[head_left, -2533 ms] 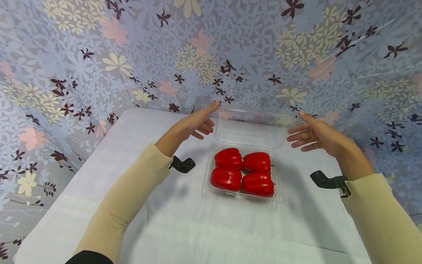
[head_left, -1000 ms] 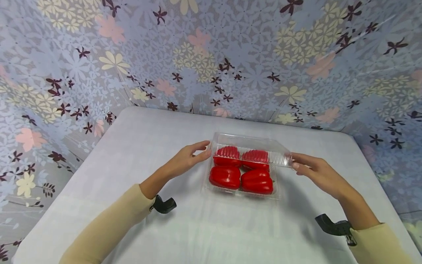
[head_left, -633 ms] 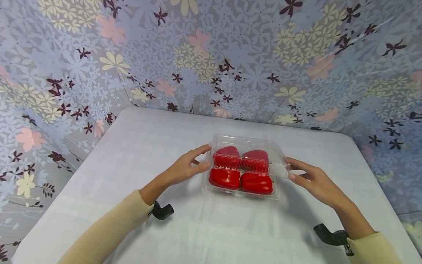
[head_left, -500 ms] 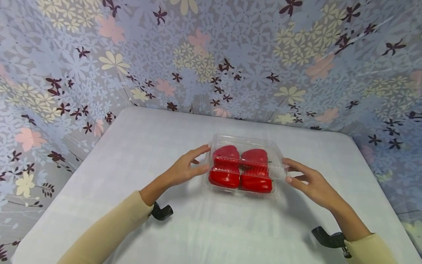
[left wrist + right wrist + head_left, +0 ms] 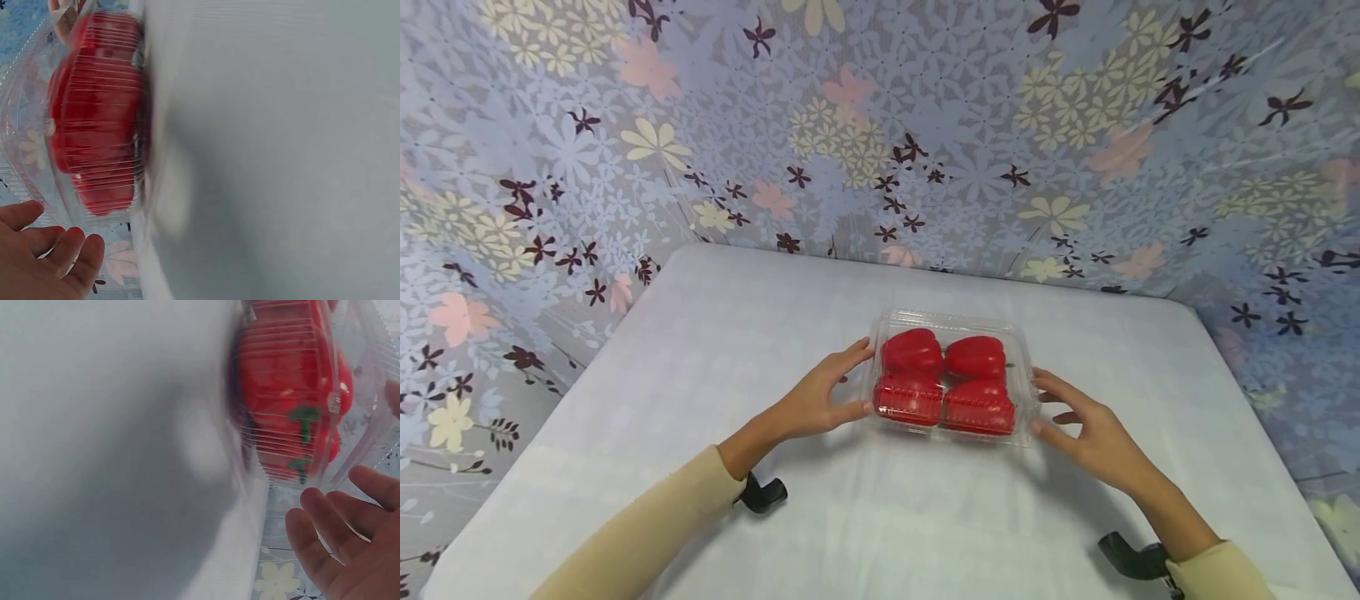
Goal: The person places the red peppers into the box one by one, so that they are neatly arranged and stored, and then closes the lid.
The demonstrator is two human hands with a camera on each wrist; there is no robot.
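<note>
A clear plastic clamshell box (image 5: 951, 433) holds several red bell peppers (image 5: 975, 358) on the white table. Its hinged clear lid (image 5: 951, 319) lies tilted low over them, the ribbed front wall in front of the nearer peppers. At the box's left side, my left hand (image 5: 820, 396) has thumb and fingers spread, tips right at the lid's edge. My right hand (image 5: 1093, 433) mirrors it on the other side, fingers loosely extended along the lid. Green stems (image 5: 304, 422) show through the ribbed wall in the right wrist view.
A white cloth (image 5: 737, 317) covers the table. Behind it rises a wall of floral fabric (image 5: 955, 125). Dark curved wrist mounts (image 5: 763, 494) hang under both forearms, low over the tabletop.
The lid has swung from standing open at the back, forward and down over the peppers. Both hands came down with it towards the front. The right hand no longer pinches the lid's corner.
</note>
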